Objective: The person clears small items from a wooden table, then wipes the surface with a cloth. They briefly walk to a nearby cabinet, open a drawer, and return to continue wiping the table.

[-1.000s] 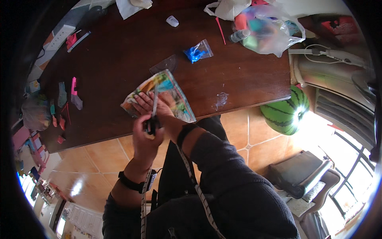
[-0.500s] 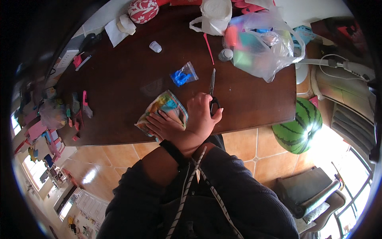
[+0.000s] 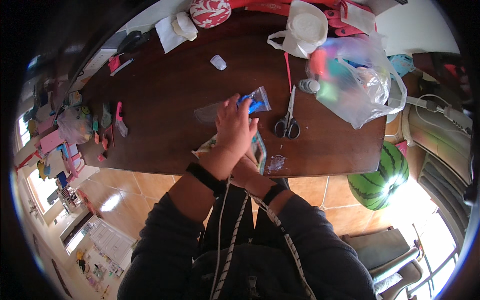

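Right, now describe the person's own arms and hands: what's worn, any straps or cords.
Both hands are bare. The left hand has a black band at the wrist; the right hand, mostly hidden under the left, has a black band too. Both arms wear dark grey long sleeves. Two white drawcords with dark flecks hang from the collar.

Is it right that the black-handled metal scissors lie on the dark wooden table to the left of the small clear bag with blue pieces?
Not quite: the head view shows the black-handled metal scissors lying on the dark wooden table to the right of the small clear bag with blue pieces, not the left.
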The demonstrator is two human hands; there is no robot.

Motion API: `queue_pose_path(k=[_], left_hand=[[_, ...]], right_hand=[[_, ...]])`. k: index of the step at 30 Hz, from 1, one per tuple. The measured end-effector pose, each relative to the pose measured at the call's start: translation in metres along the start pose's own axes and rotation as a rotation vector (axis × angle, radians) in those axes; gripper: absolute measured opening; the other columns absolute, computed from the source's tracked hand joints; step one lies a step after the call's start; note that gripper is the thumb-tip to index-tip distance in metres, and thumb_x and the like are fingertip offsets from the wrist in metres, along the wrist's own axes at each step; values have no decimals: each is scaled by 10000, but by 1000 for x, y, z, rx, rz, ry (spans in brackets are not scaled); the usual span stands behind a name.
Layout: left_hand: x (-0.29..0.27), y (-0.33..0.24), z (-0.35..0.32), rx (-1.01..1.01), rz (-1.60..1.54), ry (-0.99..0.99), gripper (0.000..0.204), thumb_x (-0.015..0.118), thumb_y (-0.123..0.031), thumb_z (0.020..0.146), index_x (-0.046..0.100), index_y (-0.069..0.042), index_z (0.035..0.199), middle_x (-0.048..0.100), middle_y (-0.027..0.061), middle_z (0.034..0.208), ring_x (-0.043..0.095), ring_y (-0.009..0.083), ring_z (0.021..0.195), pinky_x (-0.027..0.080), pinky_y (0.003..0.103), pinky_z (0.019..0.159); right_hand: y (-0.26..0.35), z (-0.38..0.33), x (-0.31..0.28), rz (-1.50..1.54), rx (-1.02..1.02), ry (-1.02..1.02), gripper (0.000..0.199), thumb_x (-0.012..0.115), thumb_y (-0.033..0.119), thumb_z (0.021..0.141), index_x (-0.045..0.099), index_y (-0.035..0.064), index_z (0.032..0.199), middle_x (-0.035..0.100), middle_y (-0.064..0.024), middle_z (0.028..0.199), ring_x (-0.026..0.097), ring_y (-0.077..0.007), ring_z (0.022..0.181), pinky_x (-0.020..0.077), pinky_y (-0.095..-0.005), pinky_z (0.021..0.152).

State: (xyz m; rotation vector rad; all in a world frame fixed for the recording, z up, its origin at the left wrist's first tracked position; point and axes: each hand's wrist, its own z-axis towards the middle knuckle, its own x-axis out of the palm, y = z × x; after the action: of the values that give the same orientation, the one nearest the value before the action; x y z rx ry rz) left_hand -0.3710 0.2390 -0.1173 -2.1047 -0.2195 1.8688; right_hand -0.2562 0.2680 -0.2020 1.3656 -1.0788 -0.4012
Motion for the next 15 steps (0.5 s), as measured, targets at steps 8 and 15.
queue_pose_path(k=[8, 15], left_hand=[[5, 27, 30, 93, -10, 131, 550, 713, -219, 667, 451, -81, 1131, 521, 125, 1023, 486, 315, 963, 411, 442, 808], [-1, 1, 65, 158, -517, -68, 615, 688, -300, 728, 407, -2, 1187, 464, 209, 1160, 459, 381, 1038, 387, 440, 882]], right_hand=[[27, -12, -3, -1347, -30, 84, 464, 526, 419, 743, 580, 146, 1115, 425, -55, 1314, 265, -277, 1290, 123, -485, 1074], [31, -9, 0, -1331, 13, 19, 512, 498, 458, 774, 525, 182, 1205, 406, -50, 1334, 268, -273, 1287, 112, -503, 1071]])
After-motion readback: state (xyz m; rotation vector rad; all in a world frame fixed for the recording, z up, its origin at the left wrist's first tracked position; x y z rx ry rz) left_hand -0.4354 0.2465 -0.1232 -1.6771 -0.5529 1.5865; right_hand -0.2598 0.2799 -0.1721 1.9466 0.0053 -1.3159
